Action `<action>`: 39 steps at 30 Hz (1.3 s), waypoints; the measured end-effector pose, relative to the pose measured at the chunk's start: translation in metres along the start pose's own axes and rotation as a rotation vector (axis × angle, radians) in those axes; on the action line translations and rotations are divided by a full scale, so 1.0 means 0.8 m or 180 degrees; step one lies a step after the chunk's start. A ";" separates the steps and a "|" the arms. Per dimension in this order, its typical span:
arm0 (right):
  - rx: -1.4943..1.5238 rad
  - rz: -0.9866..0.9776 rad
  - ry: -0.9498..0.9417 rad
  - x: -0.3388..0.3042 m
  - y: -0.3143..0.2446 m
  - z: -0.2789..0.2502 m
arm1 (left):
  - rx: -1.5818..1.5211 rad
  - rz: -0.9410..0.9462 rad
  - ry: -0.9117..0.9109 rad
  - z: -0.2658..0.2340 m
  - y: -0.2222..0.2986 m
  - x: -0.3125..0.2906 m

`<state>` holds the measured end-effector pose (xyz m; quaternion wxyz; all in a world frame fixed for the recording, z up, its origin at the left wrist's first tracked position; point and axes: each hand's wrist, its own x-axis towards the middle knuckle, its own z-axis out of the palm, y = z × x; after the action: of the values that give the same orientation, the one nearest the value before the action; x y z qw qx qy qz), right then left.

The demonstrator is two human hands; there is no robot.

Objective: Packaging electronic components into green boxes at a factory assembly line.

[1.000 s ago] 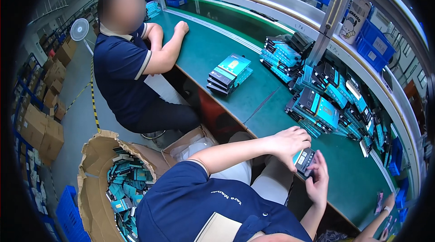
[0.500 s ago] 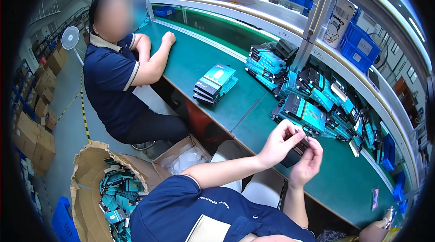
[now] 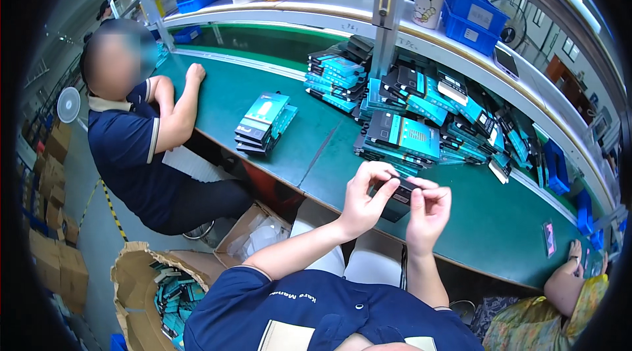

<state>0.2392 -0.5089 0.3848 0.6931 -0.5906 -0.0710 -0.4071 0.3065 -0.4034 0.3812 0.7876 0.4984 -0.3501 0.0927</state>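
Both my hands are raised over the near edge of the green table. They hold a small black box point(image 3: 397, 201) between them, its narrow end turned up. My left hand point(image 3: 367, 201) is closed on the box's left side, thumb and fingertips at the top edge. On the other side my right hand point(image 3: 428, 216) pinches the right end of that edge with thumb and forefinger. The lower part of the box is partly behind my fingers. Just beyond lies a large heap of black and teal flat boxes point(image 3: 408, 135), stacked and slanting.
A small stack of teal boxes point(image 3: 263, 117) stands left on the table point(image 3: 309, 183). A co-worker point(image 3: 125, 121) sits beyond it, forearms on the edge. A carton point(image 3: 135, 285) of teal boxes stands lower left. Another person's arm point(image 3: 566, 275) rests at right. Blue bins point(image 3: 474, 15) sit on the shelf.
The view has swung right, so the table and people appear farther left. My hands stay on the black box, whose upper end now faces me more, with my fingertips along its top edge.
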 end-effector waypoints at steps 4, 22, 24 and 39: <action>-0.0677 -0.0168 -0.0083 -0.028 0.021 -0.009 | 0.0927 0.0703 -0.0368 -0.026 0.001 0.007; -0.4110 -0.1822 -0.1857 0.107 0.004 -0.022 | 0.5356 -0.1172 -0.0181 -0.351 0.062 0.157; -0.4192 -0.1706 -0.1552 0.110 0.033 -0.037 | 0.5055 -0.1193 -0.0328 -0.360 0.041 0.156; -0.3705 -0.2471 -0.1459 0.096 -0.002 -0.048 | 0.5506 0.0173 -0.1082 -0.179 0.050 0.126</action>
<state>0.2743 -0.5794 0.4194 0.0411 -0.8656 -0.1904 -0.4613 0.4270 -0.2824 0.4382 0.0691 0.9186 -0.2815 0.2686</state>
